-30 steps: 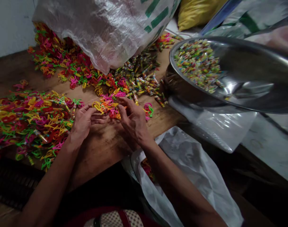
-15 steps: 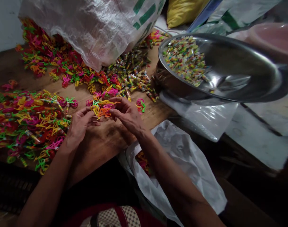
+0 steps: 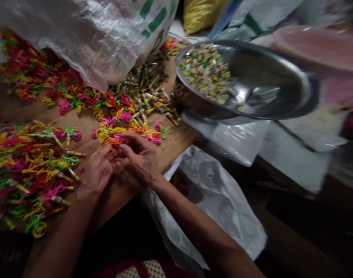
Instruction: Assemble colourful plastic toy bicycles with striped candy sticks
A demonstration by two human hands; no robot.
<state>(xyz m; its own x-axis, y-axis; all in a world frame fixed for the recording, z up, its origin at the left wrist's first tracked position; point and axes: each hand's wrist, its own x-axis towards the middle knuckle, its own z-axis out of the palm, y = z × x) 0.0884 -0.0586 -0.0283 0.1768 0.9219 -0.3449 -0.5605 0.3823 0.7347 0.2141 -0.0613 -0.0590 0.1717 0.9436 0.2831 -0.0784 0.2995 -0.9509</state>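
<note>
My left hand and my right hand meet above the near edge of the wooden table. Between their fingertips is an orange plastic toy bicycle, partly covered by the fingers. Both hands are closed on it, thumbs against fingers; blur hides the exact grip. Just beyond lie loose yellow and pink toy bicycles. To the left of my left hand spreads a heap of toy bicycles with printed candy tubes attached. Loose candy tubes lie farther back.
A large translucent sack lies at the back, with many colourful toy bicycles spilling from it. At right stands a steel basin partly filled with small wrapped candies. An open white bag hangs below the table edge. Beyond is a pink basin.
The view has shifted, moving the scene leftward. My hands have come closer together and nearer to me with the orange toy bicycle. Several yellow and pink pieces now lie on the table beyond them.
</note>
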